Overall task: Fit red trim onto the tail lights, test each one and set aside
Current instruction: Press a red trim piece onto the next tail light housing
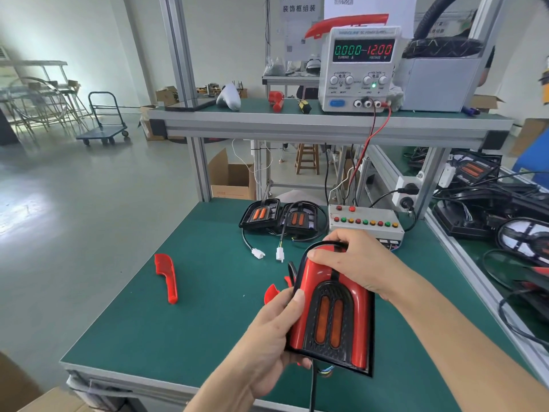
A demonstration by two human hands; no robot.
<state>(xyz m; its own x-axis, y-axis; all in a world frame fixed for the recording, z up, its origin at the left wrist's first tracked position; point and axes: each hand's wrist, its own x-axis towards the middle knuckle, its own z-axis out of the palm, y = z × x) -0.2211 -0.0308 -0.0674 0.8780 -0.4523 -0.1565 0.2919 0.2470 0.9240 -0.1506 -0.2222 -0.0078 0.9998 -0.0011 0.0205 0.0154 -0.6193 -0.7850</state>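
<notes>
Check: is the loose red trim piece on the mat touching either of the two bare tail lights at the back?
Apart. The head view shows the loose red trim piece alone on the green mat, with bare mat between it and the two bare tail lights.

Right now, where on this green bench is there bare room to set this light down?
Bare mat lies left of the loose red trim to the bench edge, and between it and the white plugs. Crowded: back by the two untrimmed lights and button box.
</notes>
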